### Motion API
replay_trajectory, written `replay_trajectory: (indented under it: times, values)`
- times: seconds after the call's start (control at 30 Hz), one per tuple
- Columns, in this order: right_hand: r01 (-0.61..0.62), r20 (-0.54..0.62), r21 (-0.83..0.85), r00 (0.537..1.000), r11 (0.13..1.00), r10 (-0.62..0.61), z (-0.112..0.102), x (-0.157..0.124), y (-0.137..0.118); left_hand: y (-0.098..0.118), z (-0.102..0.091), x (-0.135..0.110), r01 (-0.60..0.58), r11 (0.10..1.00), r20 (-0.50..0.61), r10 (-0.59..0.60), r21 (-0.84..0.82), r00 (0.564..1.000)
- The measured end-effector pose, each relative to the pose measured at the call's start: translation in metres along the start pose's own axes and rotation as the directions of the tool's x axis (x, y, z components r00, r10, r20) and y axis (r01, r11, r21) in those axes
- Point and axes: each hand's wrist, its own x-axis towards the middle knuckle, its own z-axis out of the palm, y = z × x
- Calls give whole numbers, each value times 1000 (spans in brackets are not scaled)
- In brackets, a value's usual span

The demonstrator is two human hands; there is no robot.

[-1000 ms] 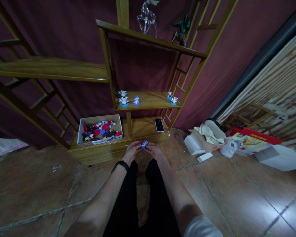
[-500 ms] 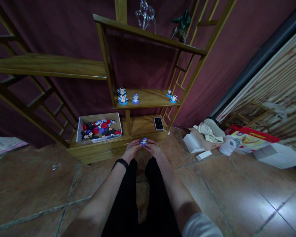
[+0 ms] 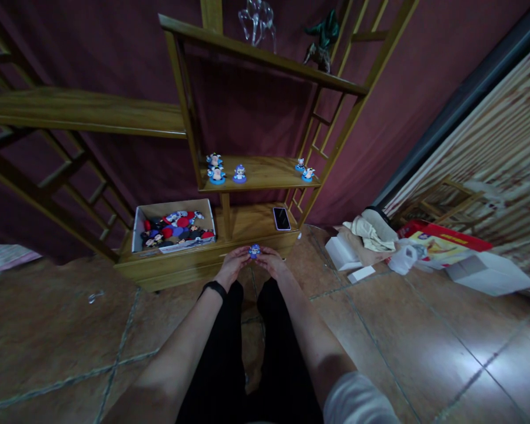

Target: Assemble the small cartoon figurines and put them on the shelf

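Note:
Between my two hands is a small purple figurine (image 3: pixel 255 251), held in front of the lower cabinet. My left hand (image 3: pixel 234 263) grips it from the left with the fingertips, and my right hand (image 3: pixel 271 262) from the right. On the middle shelf (image 3: pixel 269 172) ahead stands a similar purple figurine (image 3: pixel 239 173). Beside it at the left are two blue-based figurines (image 3: pixel 216 175); two more small figurines (image 3: pixel 308 174) stand at the shelf's right end. To the left, an open cardboard box (image 3: pixel 175 205) is filled with several red, purple and black figurines.
A phone (image 3: pixel 281 218) lies on the cabinet top. Above, a glass horse (image 3: pixel 257 23) and a green statuette (image 3: pixel 324 38) stand on the upper shelf. White boxes (image 3: pixel 342 253), cloth (image 3: pixel 371 235) and a red carton (image 3: pixel 446 238) sit on the floor at right.
The view has shifted slightly, so the shelf and boxes appear a little further left and up. Both hands still hold the purple figurine at nearly the same place.

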Motion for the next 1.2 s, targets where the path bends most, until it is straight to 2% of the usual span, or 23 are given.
replay_trajectory:
  times: [0.1,0.3,0.73,0.97,1.2]
  values:
    - [-8,21,-15,1000,1000,8,-1,1,-1,0,0,0,-1,1000,27,1,-3,1000]
    - [-54,-30,-24,998,998,53,-4,1,-4,1,1,-1,-1,999,65,-2,43,998]
    - [-43,-66,-76,997,996,38,-3,-4,-11,-7,0,5,9,999,61,-12,46,998]
    - [-122,-33,-58,992,991,120,-8,0,-12,-5,4,3,0,997,50,-4,73,999]
    - [-179,-22,28,983,983,180,-12,5,-10,-8,7,5,-14,995,35,10,97,999]
